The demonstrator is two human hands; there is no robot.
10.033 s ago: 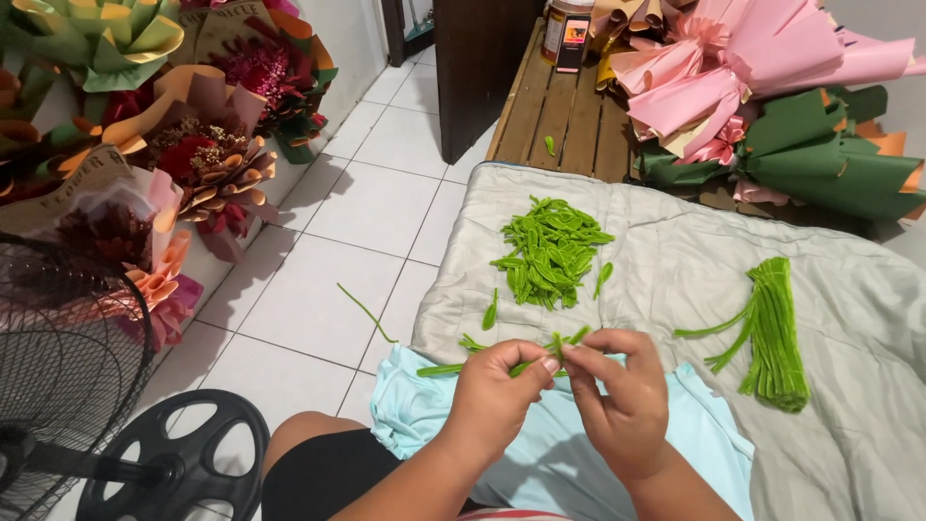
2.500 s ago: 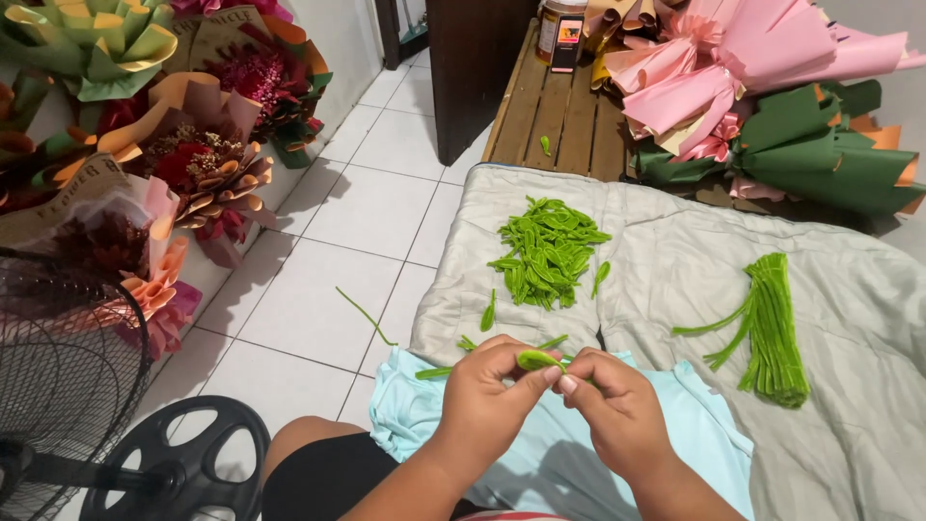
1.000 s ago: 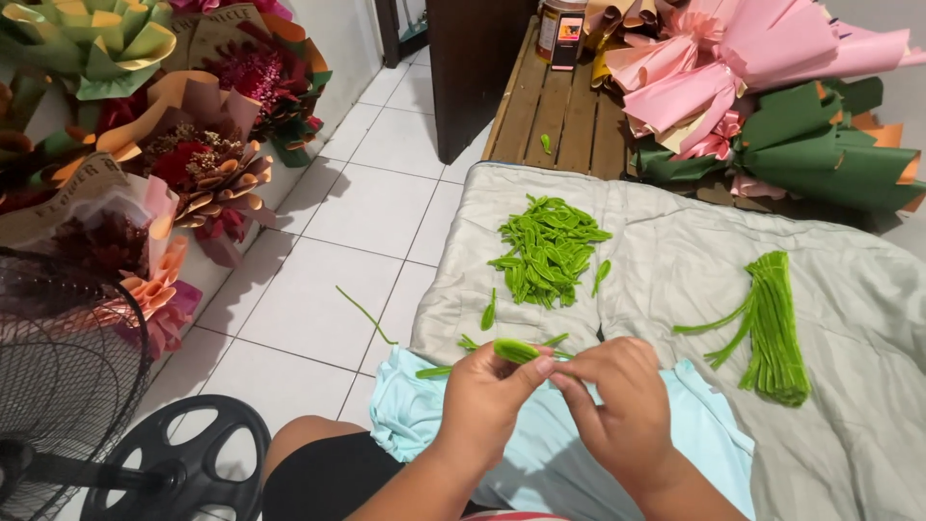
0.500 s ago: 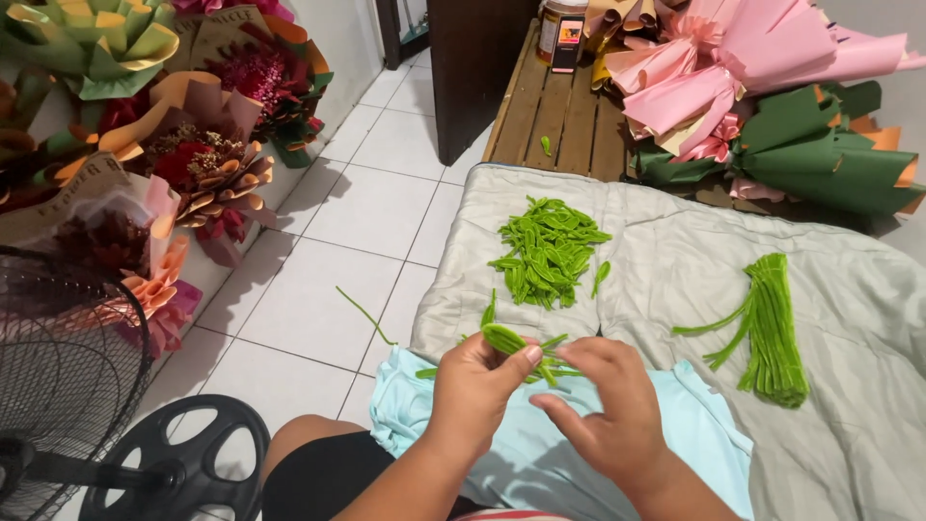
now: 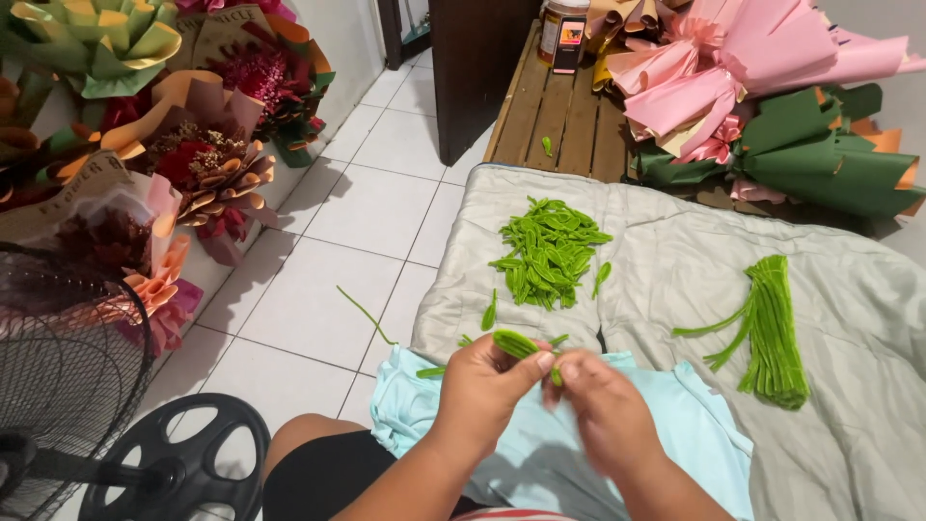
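Observation:
My left hand [image 5: 489, 383] pinches a folded green pipe-cleaner leaf [image 5: 518, 343] between thumb and fingers. My right hand [image 5: 606, 407] grips the lower end of the same piece, close against the left. Both hover over a light blue cloth [image 5: 694, 434] on my lap. Ahead on the grey quilt [image 5: 675, 260] lies a pile of finished green leaves [image 5: 547, 252]. A bundle of straight green pipe cleaners [image 5: 774, 328] lies to the right.
A black floor fan [image 5: 87, 415] stands at the left. Wrapped flower bouquets [image 5: 164, 145] line the left wall. Pink and green wrapping paper [image 5: 772, 106] is heaped at the back right by a wooden pallet [image 5: 559, 106]. One stray green stem [image 5: 365, 314] lies on the white tiles.
The hands have kept working the green piece close together. The folded leaf has shifted slightly right in the left hand's fingers, and the right hand has drawn closer.

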